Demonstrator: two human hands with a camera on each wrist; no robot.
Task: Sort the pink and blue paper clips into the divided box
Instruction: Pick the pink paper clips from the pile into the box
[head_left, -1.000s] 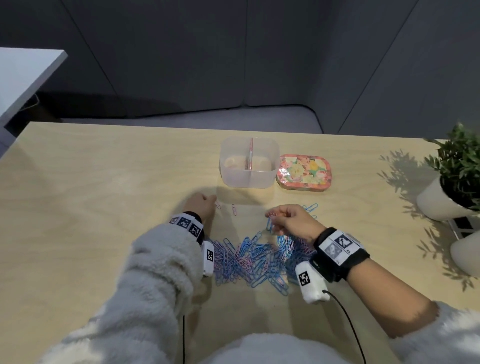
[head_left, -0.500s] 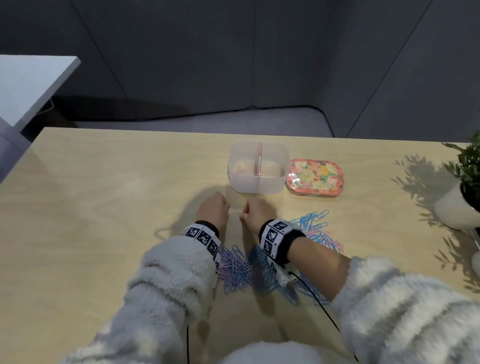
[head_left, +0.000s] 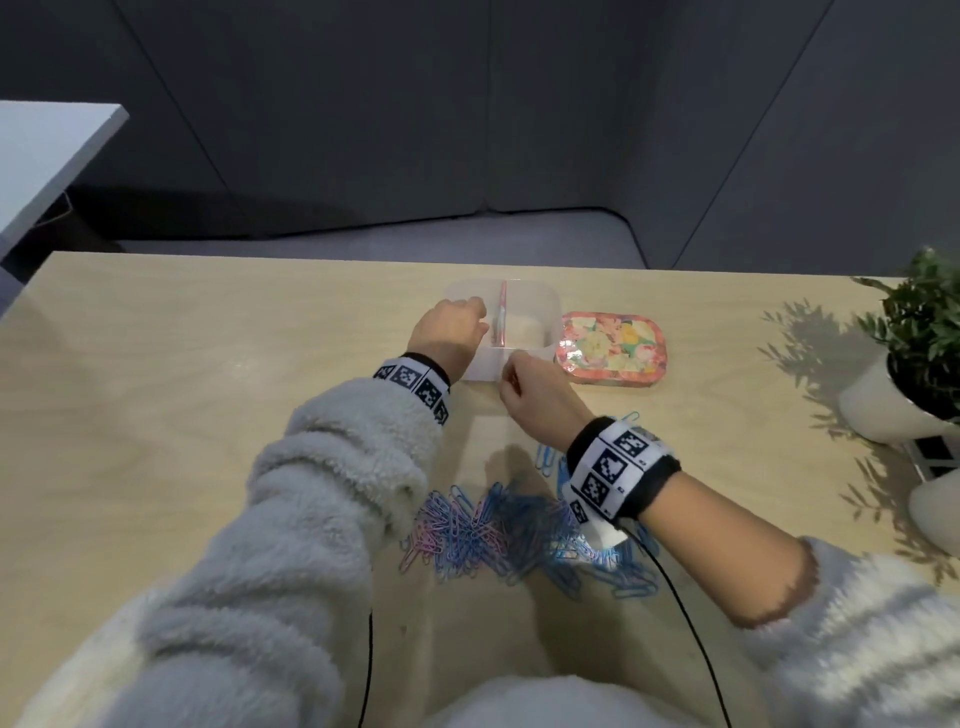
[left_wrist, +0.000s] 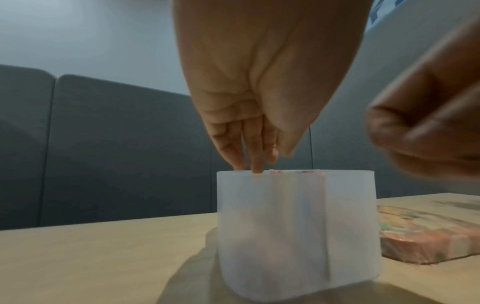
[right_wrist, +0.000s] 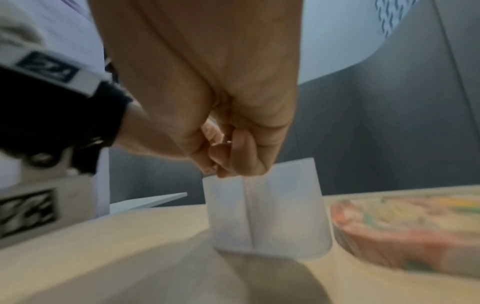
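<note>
Your table (head_left: 156, 415) carries the heap of pink and blue paper clips (head_left: 498, 530) near your body, and the divided box (head_left: 535, 312) stands well beyond it, its divider running away from you, the floral lid (head_left: 613, 348) just to its right. Your left hand (head_left: 452, 332) is the nearer, over the left compartment, fingers (left_wrist: 244, 148) straight, pressed together, tips at the rim. Your right hand (head_left: 540, 400) hangs just short of the near wall, fingers (right_wrist: 233, 156) curled tight; what they pinch cannot be told.

Left hand (head_left: 451, 332) extended, right hand (head_left: 540, 397) curled
</note>
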